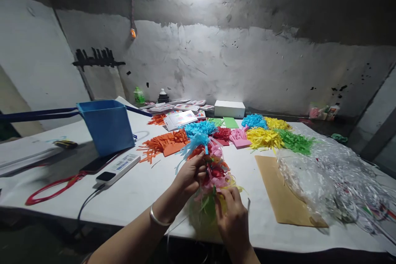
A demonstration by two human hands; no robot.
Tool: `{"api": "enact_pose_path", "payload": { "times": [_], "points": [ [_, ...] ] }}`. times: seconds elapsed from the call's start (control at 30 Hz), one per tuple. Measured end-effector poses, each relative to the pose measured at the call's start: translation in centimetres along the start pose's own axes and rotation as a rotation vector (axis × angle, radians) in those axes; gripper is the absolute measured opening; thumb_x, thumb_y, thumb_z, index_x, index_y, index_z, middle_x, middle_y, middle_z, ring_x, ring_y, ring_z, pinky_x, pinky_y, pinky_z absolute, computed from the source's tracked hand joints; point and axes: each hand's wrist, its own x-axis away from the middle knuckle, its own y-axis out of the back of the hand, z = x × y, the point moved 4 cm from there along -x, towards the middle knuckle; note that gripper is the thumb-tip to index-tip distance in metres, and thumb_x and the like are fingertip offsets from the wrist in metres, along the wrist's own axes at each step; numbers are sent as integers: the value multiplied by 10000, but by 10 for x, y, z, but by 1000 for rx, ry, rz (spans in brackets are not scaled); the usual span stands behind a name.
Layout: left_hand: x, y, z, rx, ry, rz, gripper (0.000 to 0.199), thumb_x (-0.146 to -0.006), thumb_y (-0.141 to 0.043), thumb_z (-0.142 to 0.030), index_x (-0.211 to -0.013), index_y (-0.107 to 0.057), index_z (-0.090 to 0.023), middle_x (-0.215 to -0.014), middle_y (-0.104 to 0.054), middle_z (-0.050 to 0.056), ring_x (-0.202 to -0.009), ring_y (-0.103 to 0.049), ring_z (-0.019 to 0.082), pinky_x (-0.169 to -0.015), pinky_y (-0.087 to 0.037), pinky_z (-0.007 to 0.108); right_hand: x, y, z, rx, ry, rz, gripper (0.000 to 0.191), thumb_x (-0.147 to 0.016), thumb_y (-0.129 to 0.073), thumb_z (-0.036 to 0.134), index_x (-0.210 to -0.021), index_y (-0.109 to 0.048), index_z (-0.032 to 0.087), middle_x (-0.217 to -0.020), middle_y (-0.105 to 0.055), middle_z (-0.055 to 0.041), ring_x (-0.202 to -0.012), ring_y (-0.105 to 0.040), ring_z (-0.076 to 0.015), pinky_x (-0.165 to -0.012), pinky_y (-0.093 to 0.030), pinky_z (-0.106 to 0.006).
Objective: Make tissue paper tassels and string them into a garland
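Above the front of the table, a garland of paper tassels (218, 171) in red, pink, yellow and green hangs between my hands. My left hand (192, 174), with a bangle on its wrist, is closed on the garland's upper part. A light blue tassel (198, 142) fans out just above its fingertips. Lower on the same garland, my right hand (233, 212) pinches it near a green tassel (208, 206). What exactly lies between the fingertips is partly hidden. Fringed paper in orange (165, 142), red (222, 134) and pink (239, 137) lies just beyond.
At left stand a blue bin (107, 128) and a white power bank (119, 169) with a cable. Yellow (264, 137) and green fringes (295, 141) lie at right, near brown cardboard (284, 192) and clear plastic (328, 177). A white box (229, 109) sits at the back.
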Motion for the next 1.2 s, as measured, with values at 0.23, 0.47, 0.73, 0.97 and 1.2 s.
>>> {"api": "enact_pose_path", "payload": {
  "times": [0.23,0.47,0.73,0.97,1.2],
  "points": [
    [15,12,-15,-331,-96,67,314,-700,-852,-371,-682,-631,-149,-526,-520,-56,-393,-291,35,-369,-195,145,-33,45,-8,-169,-208,98,195,-946,-539,276,-783,-628,217,-909,-599,-36,-881,-613,-183,-747,-493,-258],
    [78,-2,-57,-1127,-600,257,101,-802,-728,-171,-713,-743,-216,-655,-654,13,-570,-524,126,-548,-377,189,-63,127,-8,-298,-297,322,265,-948,-561,430,-784,-623,231,-795,-610,-28,-788,-586,-203,-731,-459,-303],
    [109,-28,-75,-1388,-762,480,164,-894,-613,-152,-786,-720,-212,-681,-704,18,-555,-598,125,-556,-418,184,-57,159,22,-67,-295,440,295,-930,-569,464,-781,-672,230,-664,-592,-20,-615,-544,-171,-557,-417,-272],
    [123,-31,-73,-1389,-675,566,159,-896,-631,-182,-770,-725,-205,-670,-697,24,-554,-590,124,-556,-409,183,-39,179,44,-52,-266,590,247,-941,-548,416,-791,-672,264,-756,-650,-58,-720,-601,-221,-645,-470,-310],
    [129,-30,-59,-1355,-385,702,205,-913,-629,-300,-784,-741,-187,-623,-625,2,-555,-474,121,-537,-348,199,-13,184,40,-483,-685,682,311,-824,-701,512,-741,-656,215,-622,-538,3,-549,-459,-121,-493,-354,-238]
  ]
}}
